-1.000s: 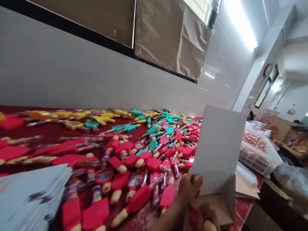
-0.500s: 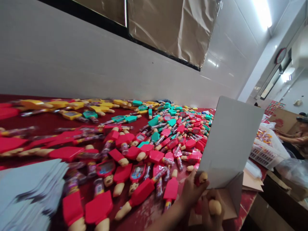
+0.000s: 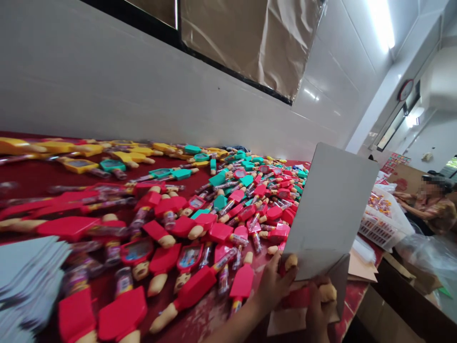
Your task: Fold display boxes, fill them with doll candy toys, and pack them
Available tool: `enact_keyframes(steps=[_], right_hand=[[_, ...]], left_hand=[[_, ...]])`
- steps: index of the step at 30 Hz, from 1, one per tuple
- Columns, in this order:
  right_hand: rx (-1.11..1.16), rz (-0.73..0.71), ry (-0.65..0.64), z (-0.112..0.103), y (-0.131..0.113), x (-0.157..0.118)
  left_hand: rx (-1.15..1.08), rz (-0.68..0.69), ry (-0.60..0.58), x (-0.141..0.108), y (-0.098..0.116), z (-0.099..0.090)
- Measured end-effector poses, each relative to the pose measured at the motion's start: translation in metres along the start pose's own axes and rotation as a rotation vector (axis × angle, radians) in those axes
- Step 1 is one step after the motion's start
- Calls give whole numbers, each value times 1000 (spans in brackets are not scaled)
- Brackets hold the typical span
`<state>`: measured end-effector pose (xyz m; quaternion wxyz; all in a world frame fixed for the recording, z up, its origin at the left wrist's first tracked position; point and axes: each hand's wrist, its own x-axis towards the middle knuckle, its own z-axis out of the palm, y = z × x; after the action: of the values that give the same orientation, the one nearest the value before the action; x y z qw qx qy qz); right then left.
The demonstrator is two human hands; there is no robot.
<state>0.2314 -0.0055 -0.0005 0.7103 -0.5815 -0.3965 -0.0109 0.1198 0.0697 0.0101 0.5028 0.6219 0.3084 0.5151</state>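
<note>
My left hand (image 3: pixel 273 286) grips the edge of a folded grey-white cardboard display card (image 3: pixel 330 209), which stands upright with a brown inner base flap (image 3: pixel 289 321). My right hand (image 3: pixel 317 309) is low at that flap, closed around a red plastic toy-shaped candy tube (image 3: pixel 296 297) with a tan knob end. Another tan knob (image 3: pixel 291 262) shows beside my left fingers. Just left of my hands lies a heap of red, teal and yellow candy tubes (image 3: pixel 214 214).
The heap covers a dark red table (image 3: pixel 32 176). A stack of flat grey cards (image 3: pixel 28 276) lies at lower left. To the right are flat brown cards (image 3: pixel 362 269), a white plastic crate of candy (image 3: pixel 382 221), a plastic bag (image 3: pixel 424 252) and a seated co-worker (image 3: pixel 432 205).
The view has swung slightly, shifting the table contents left. My right hand and the tan knob have risen toward the card, and more of the red tube shows.
</note>
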Motion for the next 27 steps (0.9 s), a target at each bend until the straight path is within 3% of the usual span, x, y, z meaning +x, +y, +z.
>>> enact_keyframes(steps=[3,8,14,27], right_hand=[[7,-78,-91,-2,-7,-17],[-35,-127,-359,13,-23,-27],[-39,-177,-308,32,-28,-13],[-186,-146,-271,29,-13,-26]], left_hand=[[-5,-3,1,1,-3,2],[-38,4,12,5,-7,2],[26,-10,7,5,-4,-3],[-100,19,-55,5,-6,-3]])
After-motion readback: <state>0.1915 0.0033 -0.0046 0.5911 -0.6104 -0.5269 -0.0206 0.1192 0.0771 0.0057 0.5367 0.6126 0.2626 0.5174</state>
